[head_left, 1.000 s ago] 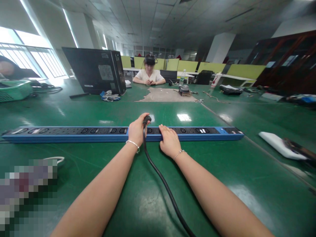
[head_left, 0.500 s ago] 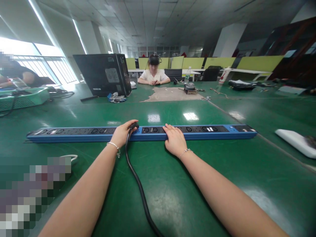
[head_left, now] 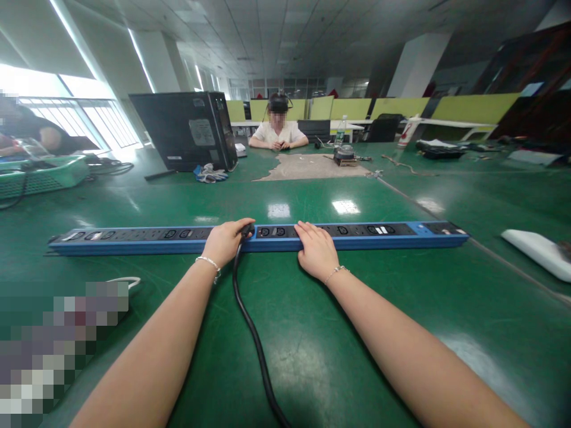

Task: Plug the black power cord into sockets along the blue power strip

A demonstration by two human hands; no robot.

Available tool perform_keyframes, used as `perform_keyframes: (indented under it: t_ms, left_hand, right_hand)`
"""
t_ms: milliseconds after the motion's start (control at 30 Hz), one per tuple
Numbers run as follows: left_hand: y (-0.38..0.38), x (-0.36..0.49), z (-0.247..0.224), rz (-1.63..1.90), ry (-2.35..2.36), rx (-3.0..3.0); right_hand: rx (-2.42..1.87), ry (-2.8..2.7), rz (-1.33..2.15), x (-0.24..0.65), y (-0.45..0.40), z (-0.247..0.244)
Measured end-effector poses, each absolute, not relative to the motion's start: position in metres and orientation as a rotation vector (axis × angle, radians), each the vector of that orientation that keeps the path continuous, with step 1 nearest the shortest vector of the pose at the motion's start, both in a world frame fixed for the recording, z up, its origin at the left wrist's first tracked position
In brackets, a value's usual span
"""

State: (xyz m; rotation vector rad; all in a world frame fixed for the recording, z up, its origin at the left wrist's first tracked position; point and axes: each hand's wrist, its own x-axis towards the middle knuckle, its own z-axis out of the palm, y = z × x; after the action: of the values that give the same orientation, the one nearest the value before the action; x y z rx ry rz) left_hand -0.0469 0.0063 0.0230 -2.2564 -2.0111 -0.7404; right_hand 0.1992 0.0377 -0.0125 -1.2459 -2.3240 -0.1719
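A long blue power strip [head_left: 379, 242] with black sockets lies across the green table in front of me. My left hand [head_left: 224, 242] is closed around a black plug [head_left: 247, 229] at the strip's upper face, left of the middle. Whether the plug sits in a socket I cannot tell, as my fingers cover part of it. Its thick black cord [head_left: 250, 327] runs down toward me between my arms. My right hand [head_left: 317, 249] lies with outstretched fingers on the strip, right of the plug, holding it from above.
A black computer case [head_left: 182, 131] stands at the back left, with gloves [head_left: 209, 173] beside it. A green basket [head_left: 53, 176] is at far left and a white object [head_left: 537, 252] at right. Across the table sits a person [head_left: 279, 132]; another person is at the left edge.
My left hand and the plug have shifted slightly right along the strip, and the cord has swung right with them. My right hand stays in place on the strip.
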Motion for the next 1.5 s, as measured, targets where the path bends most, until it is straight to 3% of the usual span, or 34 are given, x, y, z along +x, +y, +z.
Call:
perform_keyframes:
  t_ms: [433, 1067, 1300, 1500]
  left_hand:
    - [0.003, -0.047, 0.012, -0.781, -1.929, -2.186]
    - [0.005, -0.036, -0.008, -1.114, -1.761, -2.022]
    - [-0.013, -0.054, 0.036, -1.466, -1.797, -1.498]
    - [-0.018, -0.124, 0.018, -1.514, -2.149, -1.187]
  right_hand:
    - [-1.269, -2.330, -0.216, 0.196, 0.037, -0.013]
    - [-1.258, -2.335, -0.211, 0.198, 0.037, -0.012]
    - [-1.252, -2.332, -0.189, 0.198, 0.037, -0.012]
    - [-1.239, -2.332, -0.193, 0.198, 0.038, -0.012]
